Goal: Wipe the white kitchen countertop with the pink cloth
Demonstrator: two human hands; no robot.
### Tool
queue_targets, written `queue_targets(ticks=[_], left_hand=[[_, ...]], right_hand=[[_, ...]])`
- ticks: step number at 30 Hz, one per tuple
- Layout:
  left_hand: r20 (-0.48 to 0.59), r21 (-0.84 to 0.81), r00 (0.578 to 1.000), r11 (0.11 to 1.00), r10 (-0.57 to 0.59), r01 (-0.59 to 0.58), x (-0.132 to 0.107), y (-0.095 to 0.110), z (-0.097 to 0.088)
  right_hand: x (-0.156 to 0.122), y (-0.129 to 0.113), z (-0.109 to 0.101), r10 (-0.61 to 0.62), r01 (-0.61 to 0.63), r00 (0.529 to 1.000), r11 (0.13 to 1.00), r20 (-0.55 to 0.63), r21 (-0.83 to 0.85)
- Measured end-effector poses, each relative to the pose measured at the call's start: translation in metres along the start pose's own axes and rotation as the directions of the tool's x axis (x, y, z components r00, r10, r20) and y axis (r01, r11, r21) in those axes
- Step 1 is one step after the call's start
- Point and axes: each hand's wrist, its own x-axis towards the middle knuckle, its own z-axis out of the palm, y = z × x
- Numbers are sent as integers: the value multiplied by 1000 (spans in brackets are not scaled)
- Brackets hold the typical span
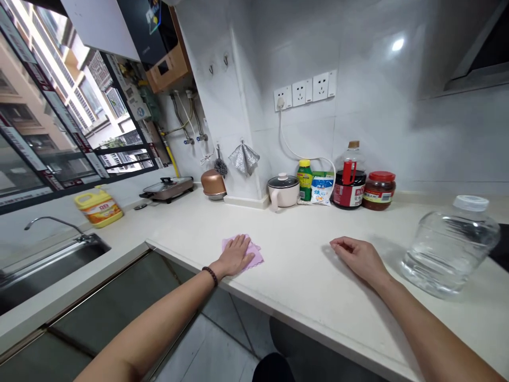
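Note:
My left hand [235,255] lies flat, fingers stretched out, on a pink cloth [254,255] spread on the white countertop [302,276] near its front edge. A dark bead bracelet sits on that wrist. My right hand [356,255] rests on the bare countertop to the right, fingers loosely curled under, holding nothing that I can see. A large clear water jug [451,248] with a white cap stands just right of my right hand.
Along the back wall stand a small white pot [282,190], a green bottle [305,179], a blue-white bag [322,189], a dark sauce jug [349,178] and a red-lidded jar [379,190]. At left are a sink [47,265], a yellow detergent jug [98,207] and an electric pan [167,188].

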Motion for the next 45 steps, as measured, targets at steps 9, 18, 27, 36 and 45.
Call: queue_targets(ticks=[9,18,27,36,45], left_hand=[[-57,-2,996,998,-66,66,104,-32,5],[-81,-18,972,975,-221,220,201,-57,4],[-73,-26,960,962,-272,270,209,-89,8],[-81,-14,895,899,-438,438,135,-155,3],[-78,4,876,879,-475,477,79,-141,2]], right_hand=[[-1,0,1,40,-35,995,998,95,-48],[-3,-3,1,54,-50,991,998,119,-39],[-2,6,-9,111,-106,989,993,96,-59],[1,21,-10,97,-90,993,991,68,-95],[6,20,-7,54,-51,998,995,28,-91]])
